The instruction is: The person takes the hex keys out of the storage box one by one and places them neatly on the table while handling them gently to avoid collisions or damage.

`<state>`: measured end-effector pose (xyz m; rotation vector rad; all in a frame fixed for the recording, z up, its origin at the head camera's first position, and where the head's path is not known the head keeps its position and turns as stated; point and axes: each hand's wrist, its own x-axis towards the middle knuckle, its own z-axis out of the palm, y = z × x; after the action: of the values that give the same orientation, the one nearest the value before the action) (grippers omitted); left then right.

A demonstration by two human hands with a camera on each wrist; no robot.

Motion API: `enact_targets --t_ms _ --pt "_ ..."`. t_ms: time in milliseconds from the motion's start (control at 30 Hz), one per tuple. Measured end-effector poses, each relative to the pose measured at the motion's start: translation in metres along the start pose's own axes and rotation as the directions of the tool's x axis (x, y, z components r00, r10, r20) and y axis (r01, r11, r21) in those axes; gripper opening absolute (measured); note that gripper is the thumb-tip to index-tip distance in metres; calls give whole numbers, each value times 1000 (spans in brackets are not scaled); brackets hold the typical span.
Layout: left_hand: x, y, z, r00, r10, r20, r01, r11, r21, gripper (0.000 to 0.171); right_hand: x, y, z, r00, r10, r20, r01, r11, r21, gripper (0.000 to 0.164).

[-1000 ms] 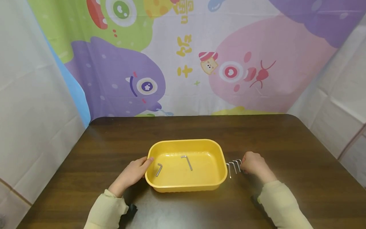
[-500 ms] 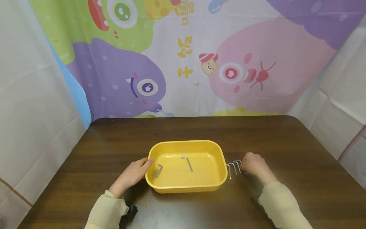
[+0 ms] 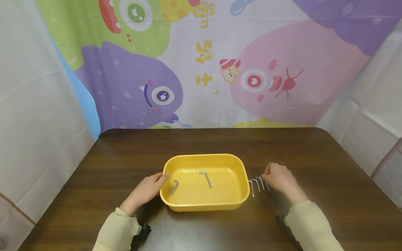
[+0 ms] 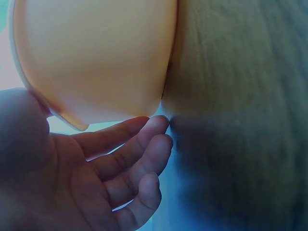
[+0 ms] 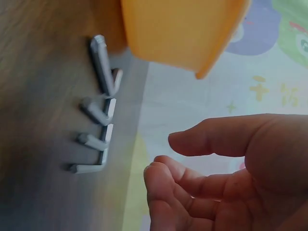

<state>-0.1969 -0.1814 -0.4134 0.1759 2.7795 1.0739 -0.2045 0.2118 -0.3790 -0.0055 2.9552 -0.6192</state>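
we see a left hand [image 3: 146,189] gripping a yellow tub [image 3: 204,208] and a right hand [image 3: 282,179] beside four bent keys [image 5: 95,111].
the left thumb hooks over the rim; the right thumb and fingertips are parted, holding nothing. the keys lie in a row on the brown table [image 3: 125,150], just off the tub's right end. in the tub we find a shorter key [image 3: 175,187] at left and a longer key [image 3: 208,180] near the middle.

Pale yellow sleeves [image 3: 314,228], creased — loose, bunched cuffs [image 3: 128,217]
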Motion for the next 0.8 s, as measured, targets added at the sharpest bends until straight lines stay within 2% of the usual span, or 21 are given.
enact_targets --t_ms 367,533,800 --pt "0 0 -1 1000 -9 5 9 1000 10 50 -2 -28 -14 993 -69 -93 70 998 7 15" --pt "0 1 -1 1000 2 0 -2 1000 31 47 -3 -42 -17 986 -112 -123 112 994 -7 14" --pt "0 0 -1 1000 -15 17 15 1000 7 49 1 -65 -22 970 -171 -171 167 985 -37 11"
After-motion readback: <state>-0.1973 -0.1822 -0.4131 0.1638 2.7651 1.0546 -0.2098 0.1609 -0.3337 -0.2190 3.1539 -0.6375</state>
